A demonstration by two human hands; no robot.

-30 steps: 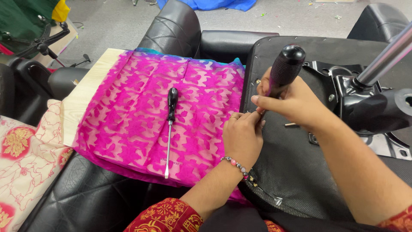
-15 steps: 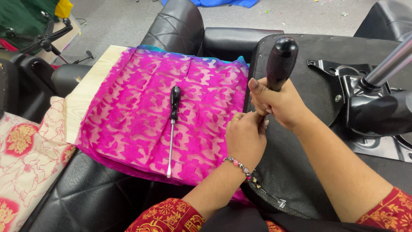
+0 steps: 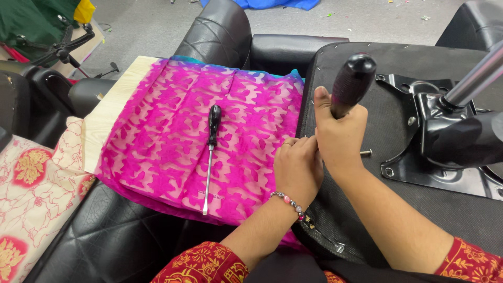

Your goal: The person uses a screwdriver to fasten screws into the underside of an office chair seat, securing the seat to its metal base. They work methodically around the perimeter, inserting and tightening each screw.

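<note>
A screwdriver (image 3: pixel 211 152) lies on pink patterned cloth (image 3: pixel 173 136).

The cloth (image 3: pixel 173 136) is showing bright pink with a pale woven figure. The screwdriver (image 3: pixel 210 152) is showing a black handle and silver shaft. The chair seat (image 3: pixel 398 209) is showing black.

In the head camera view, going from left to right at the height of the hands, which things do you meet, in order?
Cream and red floral cloth → pink patterned fabric → black-handled screwdriver → left hand → right hand gripping a black tool handle → loose bolt → black metal chair plate.
</note>
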